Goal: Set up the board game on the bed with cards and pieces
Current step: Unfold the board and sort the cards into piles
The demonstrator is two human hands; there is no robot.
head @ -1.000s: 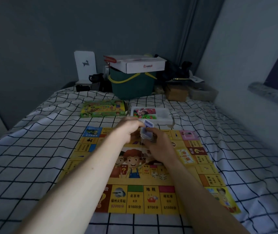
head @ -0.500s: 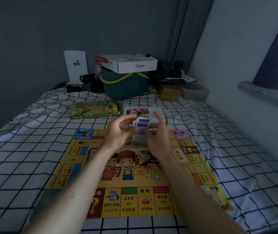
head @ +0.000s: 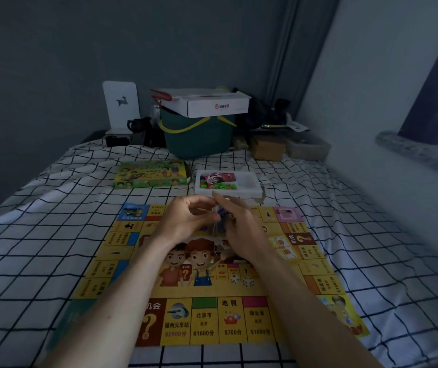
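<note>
Head view. A small stack of cards is held above the far half of the game board, which lies flat on the checked bed. The cards are judged light, thin, slick and apt to fan or spill; a pinch across the short edges, thumb opposite fingers, suits them best. The left hand, at 9 o'clock of the stack, curls its fingers round it; the right hand, at 3 o'clock, closes on the other side, forefinger raised. How firmly each grips is blurred. A white tray of pieces sits at 12 o'clock, just beyond the board.
</note>
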